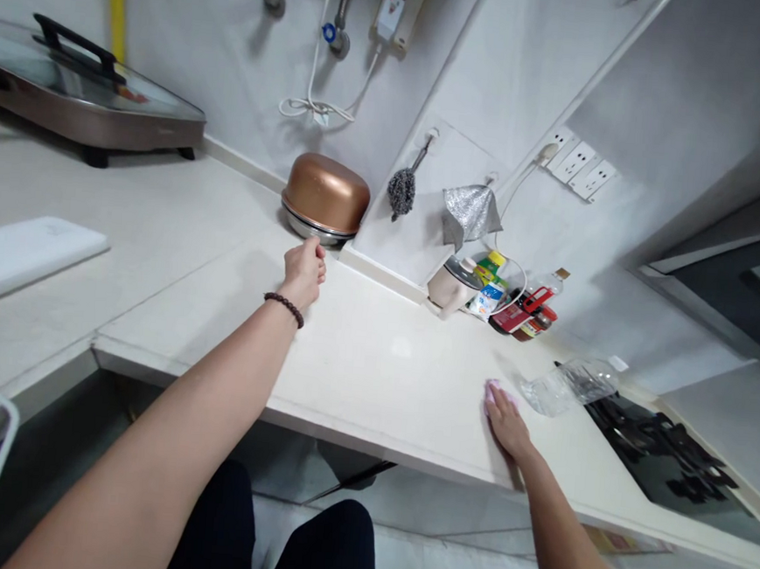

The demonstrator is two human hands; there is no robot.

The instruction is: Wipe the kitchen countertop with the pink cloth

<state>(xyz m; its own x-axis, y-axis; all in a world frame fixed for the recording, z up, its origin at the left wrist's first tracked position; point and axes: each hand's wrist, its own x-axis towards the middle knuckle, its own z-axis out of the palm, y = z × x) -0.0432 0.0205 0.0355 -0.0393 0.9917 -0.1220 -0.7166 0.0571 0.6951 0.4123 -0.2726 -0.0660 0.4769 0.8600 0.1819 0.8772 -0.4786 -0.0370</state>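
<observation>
My right hand [507, 424] presses a pink cloth [493, 393] against the white countertop [374, 363]; most of the cloth is hidden beneath it. Just beyond it, a large clear plastic bottle [569, 385] lies on its side. My left hand [303, 274], with a dark bead bracelet on the wrist, is curled into a loose fist, and nothing shows in it. It is close in front of a copper-coloured domed pot [327, 193] resting on a steel basin [315, 229]; whether it touches the basin's rim I cannot tell.
An electric pan with a glass lid [117, 119] stands at back left, above a white flat box [27, 252]. Along the wall are a cream pot [449, 290], seasoning bottles and packets [526, 313]. A black gas hob [674, 465] is at right. A scrubber [401, 192] hangs on the wall.
</observation>
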